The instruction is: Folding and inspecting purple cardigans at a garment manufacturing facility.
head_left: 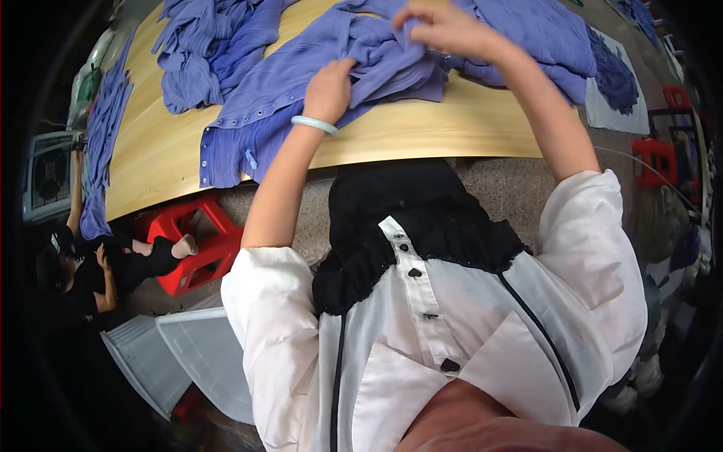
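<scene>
A blue-purple pleated garment lies spread on the wooden table in front of me. A row of round snap buttons runs along its near left edge, and a small pale blue tag shows near its lower hem. My left hand, with a pale bangle at the wrist, is closed on the garment's bunched middle, its fingertips partly sunk in the cloth. Farther right and higher, my right hand has its fingers bent around a raised fold of the same garment. The fingertips there are slightly blurred.
More purple garments lie on the wooden table, heaped at the far left and right. One hangs over the left edge. Red stools stand at the left and right. A person is at the left, by grey plastic bins.
</scene>
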Demonstrator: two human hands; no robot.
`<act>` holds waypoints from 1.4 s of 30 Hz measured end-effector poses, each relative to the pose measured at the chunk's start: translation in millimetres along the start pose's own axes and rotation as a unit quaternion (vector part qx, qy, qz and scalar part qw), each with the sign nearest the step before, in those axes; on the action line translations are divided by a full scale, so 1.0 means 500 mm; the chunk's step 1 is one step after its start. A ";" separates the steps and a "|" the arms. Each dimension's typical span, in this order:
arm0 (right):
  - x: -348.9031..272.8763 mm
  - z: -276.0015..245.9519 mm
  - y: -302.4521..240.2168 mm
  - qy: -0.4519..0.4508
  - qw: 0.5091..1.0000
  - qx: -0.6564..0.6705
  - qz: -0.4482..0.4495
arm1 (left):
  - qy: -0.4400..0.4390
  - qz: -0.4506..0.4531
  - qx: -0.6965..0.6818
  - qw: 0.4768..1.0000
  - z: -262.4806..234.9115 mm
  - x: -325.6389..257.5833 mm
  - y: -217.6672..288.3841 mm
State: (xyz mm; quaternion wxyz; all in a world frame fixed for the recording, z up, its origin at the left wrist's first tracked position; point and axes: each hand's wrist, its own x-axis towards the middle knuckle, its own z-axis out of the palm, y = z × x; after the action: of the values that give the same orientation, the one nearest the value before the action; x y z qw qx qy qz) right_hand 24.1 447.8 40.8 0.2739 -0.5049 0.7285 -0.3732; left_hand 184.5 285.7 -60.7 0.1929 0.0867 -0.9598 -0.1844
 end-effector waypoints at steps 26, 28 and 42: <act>-0.146 0.181 0.128 0.105 0.950 -0.263 -0.128 | -0.023 0.078 0.105 0.991 0.034 -0.043 0.118; -0.153 0.187 0.117 0.156 0.944 -0.256 -0.141 | -0.053 0.074 0.135 0.987 0.038 -0.045 0.095; 0.030 0.163 0.013 0.326 0.903 -0.172 -0.221 | 0.173 -0.097 -0.061 0.978 -0.192 0.145 0.061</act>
State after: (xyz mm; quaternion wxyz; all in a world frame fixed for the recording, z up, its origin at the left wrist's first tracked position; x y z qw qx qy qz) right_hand 78.9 413.5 -11.6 -0.1600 -0.5422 0.6996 -0.4370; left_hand 154.3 265.5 58.1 0.3423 0.1979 -0.8860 -0.2423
